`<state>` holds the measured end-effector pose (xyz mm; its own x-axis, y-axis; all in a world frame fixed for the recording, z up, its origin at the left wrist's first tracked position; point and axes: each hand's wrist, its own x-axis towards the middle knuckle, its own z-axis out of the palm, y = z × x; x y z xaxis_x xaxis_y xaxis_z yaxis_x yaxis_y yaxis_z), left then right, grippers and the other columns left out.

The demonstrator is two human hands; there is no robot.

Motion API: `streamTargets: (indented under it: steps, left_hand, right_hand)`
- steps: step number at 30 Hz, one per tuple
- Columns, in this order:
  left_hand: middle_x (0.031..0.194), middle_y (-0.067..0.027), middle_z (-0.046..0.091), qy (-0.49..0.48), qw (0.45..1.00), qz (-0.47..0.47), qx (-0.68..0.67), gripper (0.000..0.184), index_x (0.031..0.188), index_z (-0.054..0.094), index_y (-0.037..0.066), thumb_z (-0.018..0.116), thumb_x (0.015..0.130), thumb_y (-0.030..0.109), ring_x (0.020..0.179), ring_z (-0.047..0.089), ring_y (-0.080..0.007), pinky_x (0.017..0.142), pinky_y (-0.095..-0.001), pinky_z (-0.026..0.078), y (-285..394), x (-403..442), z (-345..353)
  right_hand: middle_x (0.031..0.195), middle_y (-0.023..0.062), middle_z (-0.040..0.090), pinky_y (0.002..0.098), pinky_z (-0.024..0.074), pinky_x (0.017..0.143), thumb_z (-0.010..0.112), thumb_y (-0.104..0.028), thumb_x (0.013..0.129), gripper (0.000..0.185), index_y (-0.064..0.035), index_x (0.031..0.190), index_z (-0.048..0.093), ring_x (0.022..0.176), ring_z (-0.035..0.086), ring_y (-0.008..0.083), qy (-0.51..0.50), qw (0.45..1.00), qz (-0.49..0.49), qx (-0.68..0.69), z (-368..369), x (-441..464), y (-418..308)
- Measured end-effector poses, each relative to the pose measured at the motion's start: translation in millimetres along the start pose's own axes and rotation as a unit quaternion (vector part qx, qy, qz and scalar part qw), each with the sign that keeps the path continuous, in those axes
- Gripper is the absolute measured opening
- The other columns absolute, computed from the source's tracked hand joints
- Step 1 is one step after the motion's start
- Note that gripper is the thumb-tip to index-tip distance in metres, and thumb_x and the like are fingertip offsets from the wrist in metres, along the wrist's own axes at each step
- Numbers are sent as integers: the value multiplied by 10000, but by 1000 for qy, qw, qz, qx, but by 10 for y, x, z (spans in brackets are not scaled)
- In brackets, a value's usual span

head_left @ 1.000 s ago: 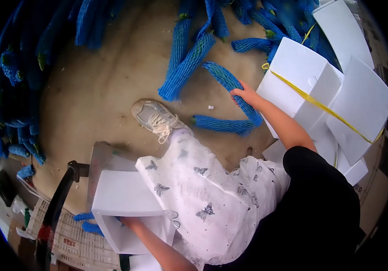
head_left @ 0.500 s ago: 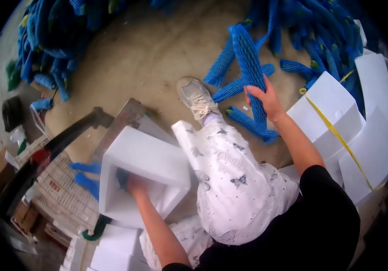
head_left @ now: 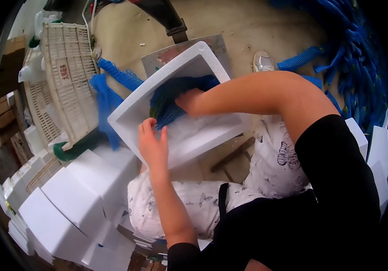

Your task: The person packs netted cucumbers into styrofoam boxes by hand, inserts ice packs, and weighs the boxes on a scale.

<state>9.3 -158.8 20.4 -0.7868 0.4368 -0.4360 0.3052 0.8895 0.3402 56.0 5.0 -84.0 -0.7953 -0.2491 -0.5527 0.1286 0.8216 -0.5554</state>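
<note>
A white foam box (head_left: 133,97) stands tilted in front of me, its mouth facing up. Inside lie long green vegetables in blue mesh sleeves (head_left: 169,97), dark against the white walls. My right hand (head_left: 190,102) reaches over the far right rim, its fingers curled against one of these sleeved vegetables; the fingertips are partly hidden. My left hand (head_left: 153,142) is at the near left side of the box, thumb and fingers apart, its fingertips close to the end of a sleeved vegetable. Nothing shows in its grasp.
A metal scale platform (head_left: 223,49) with a dark post (head_left: 178,31) is behind the box. White foam boxes (head_left: 74,194) are stacked at left, below a plastic crate (head_left: 70,77). Blue mesh sleeves (head_left: 106,104) lie beside the crate. A pile of sleeved vegetables (head_left: 361,67) covers the right.
My view has swung left. My right hand has carried a sleeved vegetable from the floor side into the box. My left hand has come out from deep inside to the near rim.
</note>
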Motion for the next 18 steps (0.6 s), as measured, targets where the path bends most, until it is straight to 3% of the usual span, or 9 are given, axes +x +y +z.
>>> streamTargets:
  steps: [4, 5, 7, 8, 11, 12, 15, 16, 18]
  left_hand:
    - [1168, -144, 546, -26, 978, 159, 132, 608, 1240, 488, 97, 750, 695, 160, 1074, 530, -336, 884, -391, 438, -369, 235, 312]
    - [1127, -140, 560, 21, 989, 137, 52, 599, 1220, 499, 68, 751, 678, 109, 1109, 503, -353, 926, -417, 411, -141, 194, 254]
    - [1035, -174, 573, 88, 978, 189, -22, 553, 1184, 527, 59, 733, 673, 23, 973, 560, -383, 864, -384, 458, 59, 214, 103]
    - [1013, -179, 591, 122, 972, 202, -25, 519, 1175, 533, 38, 722, 693, -3, 914, 593, -364, 839, -361, 474, 233, 187, 19]
    - [1182, -202, 573, 141, 975, 170, 13, 556, 1267, 468, -20, 729, 780, 42, 1006, 581, -325, 888, -370, 463, 132, 190, -135]
    - [1182, -208, 567, 129, 985, 109, -41, 538, 1274, 457, -24, 717, 820, 101, 1003, 577, -330, 881, -373, 468, 279, 114, -160]
    - [1153, -158, 585, 154, 978, -80, -111, 558, 1312, 429, -29, 685, 870, 196, 886, 605, -245, 774, -331, 520, 602, -123, -14]
    - [1096, -107, 596, 84, 978, -57, -183, 473, 1249, 474, -7, 673, 882, 214, 850, 593, -215, 756, -329, 529, 136, -35, -23]
    - [1058, -146, 601, 74, 975, -74, -197, 427, 1170, 510, -53, 661, 868, 208, 852, 581, -258, 774, -368, 498, 659, -206, 67]
  right_hand:
    - [992, 179, 606, 412, 524, 769, 688, -217, 759, 413, -15, 1089, 546, 945, 626, 324, 107, 990, -84, -18, -123, -221, -3]
    - [953, 179, 597, 405, 527, 729, 673, -228, 780, 381, -26, 1071, 531, 883, 629, 330, 125, 987, -98, 12, -302, -383, -46]
    - [988, 172, 571, 416, 511, 746, 672, -284, 817, 456, -19, 1140, 490, 919, 609, 341, 108, 981, -144, 70, -808, -851, -17]
    - [988, 172, 571, 416, 511, 746, 672, -284, 817, 456, -19, 1140, 490, 919, 609, 341, 121, 987, -80, 72, -947, -1156, 273]
    - [1153, 143, 535, 331, 474, 873, 606, -158, 883, 416, -68, 1269, 479, 1024, 575, 274, 590, 760, -157, 223, -1102, -1955, 953]
    - [1110, 100, 561, 324, 454, 886, 567, -54, 864, 305, -66, 1168, 539, 1031, 561, 239, 728, 607, -52, 314, -771, -2271, 1366]
    - [1185, 127, 534, 355, 459, 914, 578, -1, 774, 426, -56, 1191, 509, 1082, 546, 248, 695, 429, 521, 246, 1092, -3501, 2707]
    - [1240, 140, 501, 397, 441, 954, 593, -27, 757, 499, -58, 1238, 465, 1147, 504, 295, 558, 465, 663, 181, 1707, -3961, 2964]
    - [1346, 133, 424, 413, 392, 1019, 554, -49, 795, 568, -81, 1331, 371, 1250, 424, 312, 336, 493, 783, 176, 2278, -4615, 3094]
